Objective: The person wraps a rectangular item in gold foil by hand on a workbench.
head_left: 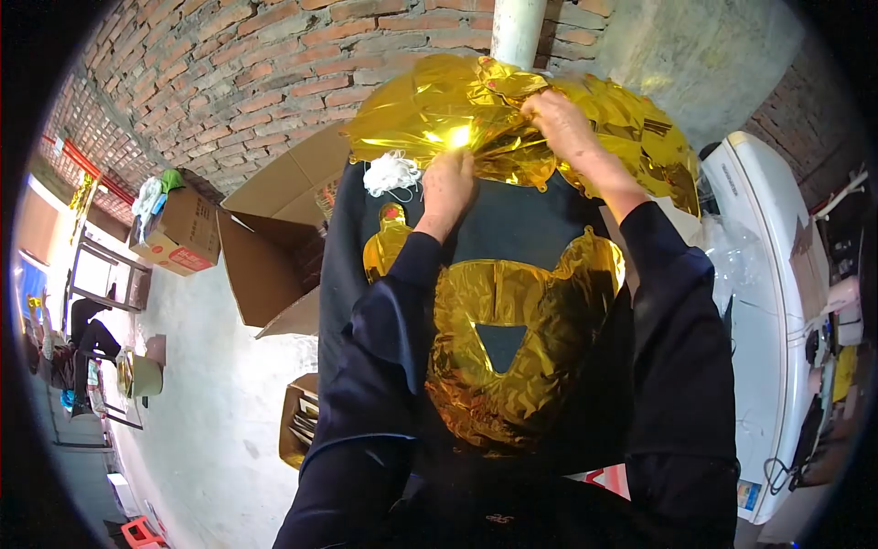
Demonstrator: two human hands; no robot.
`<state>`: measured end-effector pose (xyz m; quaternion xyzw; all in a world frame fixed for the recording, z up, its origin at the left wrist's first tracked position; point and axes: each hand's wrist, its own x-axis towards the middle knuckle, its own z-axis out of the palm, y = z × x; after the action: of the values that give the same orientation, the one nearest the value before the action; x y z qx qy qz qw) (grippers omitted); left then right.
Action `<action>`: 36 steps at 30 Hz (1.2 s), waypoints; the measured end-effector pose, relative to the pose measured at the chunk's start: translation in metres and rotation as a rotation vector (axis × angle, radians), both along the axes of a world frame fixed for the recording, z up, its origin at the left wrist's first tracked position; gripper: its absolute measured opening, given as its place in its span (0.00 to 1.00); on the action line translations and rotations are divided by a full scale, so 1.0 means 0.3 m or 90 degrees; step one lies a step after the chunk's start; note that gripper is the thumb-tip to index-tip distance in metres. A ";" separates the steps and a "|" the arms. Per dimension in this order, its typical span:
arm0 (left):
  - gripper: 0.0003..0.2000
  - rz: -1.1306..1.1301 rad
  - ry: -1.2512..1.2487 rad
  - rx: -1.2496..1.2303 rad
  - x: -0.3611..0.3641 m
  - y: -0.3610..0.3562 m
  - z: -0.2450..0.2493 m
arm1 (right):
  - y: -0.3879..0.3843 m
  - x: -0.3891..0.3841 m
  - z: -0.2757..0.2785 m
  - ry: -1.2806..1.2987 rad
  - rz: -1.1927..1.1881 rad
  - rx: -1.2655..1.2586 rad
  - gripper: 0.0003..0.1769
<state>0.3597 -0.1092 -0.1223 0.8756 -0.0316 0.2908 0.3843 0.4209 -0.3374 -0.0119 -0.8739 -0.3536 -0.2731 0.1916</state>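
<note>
My left hand [448, 190] is closed on the near edge of a pile of flat gold foil balloons [412, 110], its fingertips partly hidden. Farther up and to the right, my right hand [564, 130] pinches crumpled foil of the same pile. Just left of my left hand lies a tangle of white string [391, 174]. Closer to my body, a flat gold foil balloon [494, 403] with a triangular hole rests on the black cloth [521, 220]. A smaller gold piece [388, 242] with a rounded tab pokes out beside my left sleeve.
An open cardboard box [274, 256] stands left of the black surface, with a smaller box [297, 416] below it. A white appliance [759, 302] borders the right side. Behind the foil are a brick wall [274, 82] and a white pipe [518, 32]. Another person sits far left.
</note>
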 end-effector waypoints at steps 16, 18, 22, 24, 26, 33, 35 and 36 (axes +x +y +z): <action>0.12 -0.021 0.045 -0.049 -0.019 -0.008 0.038 | 0.040 -0.297 -0.197 0.000 0.032 -0.065 0.18; 0.12 -0.026 0.044 -0.054 -0.018 -0.006 0.041 | 0.040 -0.293 -0.194 0.009 0.008 -0.067 0.20; 0.12 -0.024 0.042 -0.055 -0.025 -0.008 0.038 | 0.024 -0.243 -0.223 -0.147 0.017 -0.071 0.15; 0.12 -0.021 0.040 -0.049 -0.022 -0.007 0.038 | 0.017 -0.217 -0.238 -0.162 0.016 -0.091 0.09; 0.12 -0.018 0.043 -0.048 -0.019 -0.007 0.034 | 0.006 -0.198 -0.252 -0.129 0.031 -0.103 0.05; 0.11 -0.030 0.027 -0.053 -0.015 -0.004 0.022 | 0.023 -0.162 -0.230 0.040 0.034 0.001 0.08; 0.11 -0.039 0.034 -0.060 -0.020 -0.005 0.027 | 0.028 -0.164 -0.228 0.130 -0.008 0.029 0.10; 0.11 -0.044 0.043 -0.065 -0.021 -0.005 0.030 | 0.029 -0.162 -0.227 0.175 -0.028 0.043 0.11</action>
<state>0.3534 -0.1108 -0.1133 0.8625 -0.0340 0.2490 0.4393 0.3723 -0.3286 -0.0801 -0.9037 -0.2951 -0.1668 0.2617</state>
